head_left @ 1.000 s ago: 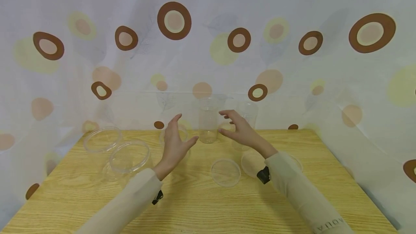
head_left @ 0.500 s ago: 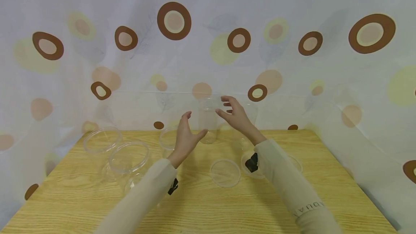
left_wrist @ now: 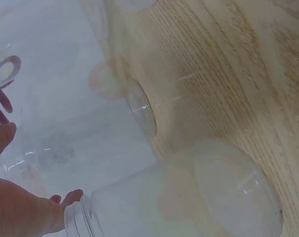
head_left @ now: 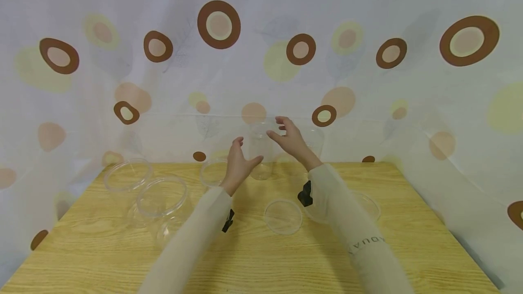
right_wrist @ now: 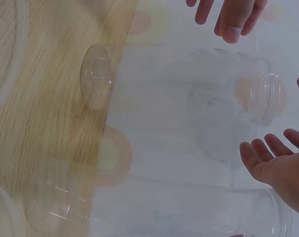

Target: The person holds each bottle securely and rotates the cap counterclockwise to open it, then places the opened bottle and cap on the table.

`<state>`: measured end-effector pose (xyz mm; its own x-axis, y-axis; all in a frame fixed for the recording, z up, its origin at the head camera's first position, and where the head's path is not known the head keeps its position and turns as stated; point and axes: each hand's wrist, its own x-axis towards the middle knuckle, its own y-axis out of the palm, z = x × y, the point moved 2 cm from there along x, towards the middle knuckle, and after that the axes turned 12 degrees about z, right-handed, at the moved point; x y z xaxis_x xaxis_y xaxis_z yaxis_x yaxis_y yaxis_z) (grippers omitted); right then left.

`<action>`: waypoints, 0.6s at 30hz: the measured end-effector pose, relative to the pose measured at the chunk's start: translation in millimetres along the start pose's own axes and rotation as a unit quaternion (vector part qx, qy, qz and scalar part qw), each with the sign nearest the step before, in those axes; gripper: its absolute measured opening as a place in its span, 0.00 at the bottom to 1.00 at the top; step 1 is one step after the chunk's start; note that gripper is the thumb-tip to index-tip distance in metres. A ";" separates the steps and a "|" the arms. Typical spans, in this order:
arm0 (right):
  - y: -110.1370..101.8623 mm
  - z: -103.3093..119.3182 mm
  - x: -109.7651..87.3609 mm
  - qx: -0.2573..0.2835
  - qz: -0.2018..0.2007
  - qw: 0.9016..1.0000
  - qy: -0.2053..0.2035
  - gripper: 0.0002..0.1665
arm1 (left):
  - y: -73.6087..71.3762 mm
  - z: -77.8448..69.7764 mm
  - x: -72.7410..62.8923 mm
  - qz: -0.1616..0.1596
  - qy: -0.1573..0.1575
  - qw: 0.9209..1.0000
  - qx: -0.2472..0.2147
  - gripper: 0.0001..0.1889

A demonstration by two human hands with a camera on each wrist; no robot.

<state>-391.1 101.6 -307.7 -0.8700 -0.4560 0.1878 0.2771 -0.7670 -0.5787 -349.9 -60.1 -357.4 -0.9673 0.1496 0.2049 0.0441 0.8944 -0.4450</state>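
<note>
A tall clear plastic jar [head_left: 261, 160] with a threaded neck stands at the table's back, between the two hands. My left hand [head_left: 240, 166] is on its left side, thumb spread from the fingers and pointing at the jar. Higher up, my right hand [head_left: 291, 140] is by the jar's right side near the neck, fingers bent loosely. In the right wrist view, my right hand [right_wrist: 282, 163] has nothing in its grasp, and bare space shows between its fingers and the middle jar [right_wrist: 189, 94]. The left wrist view has my left hand [left_wrist: 26, 210] overlapping another jar's neck [left_wrist: 80, 217].
Two more clear jars stand at the left, a farther one [head_left: 108, 183] and a nearer one [head_left: 140, 201]. Another [head_left: 203, 178] is behind my left hand, one more [head_left: 320, 142] behind my right. Flat clear discs, including one in front [head_left: 283, 217], lie on the wooden table [head_left: 261, 262].
Both hands have moved in around the middle jar. The left hand went right and forward, the right hand up and slightly left. The jars and discs stay where they were.
</note>
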 end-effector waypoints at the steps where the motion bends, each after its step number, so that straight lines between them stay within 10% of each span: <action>1: 0.6 -1.0 0.8 0.003 0.004 1.000 0.007 0.38 | 0.7 -0.5 1.3 0.002 -0.002 1.000 -0.002 0.41; 18: 7.5 -17.9 12.4 0.064 0.049 0.996 0.030 0.39 | 16.0 12.8 17.6 0.005 -0.031 0.999 -0.034 0.43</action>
<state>-407.1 98.3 -323.9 -0.8578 -0.5069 0.0851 0.4086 -0.7729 -0.4856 -369.4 -48.5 -372.0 -0.9800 0.1353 0.1457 0.0697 0.9200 -0.3856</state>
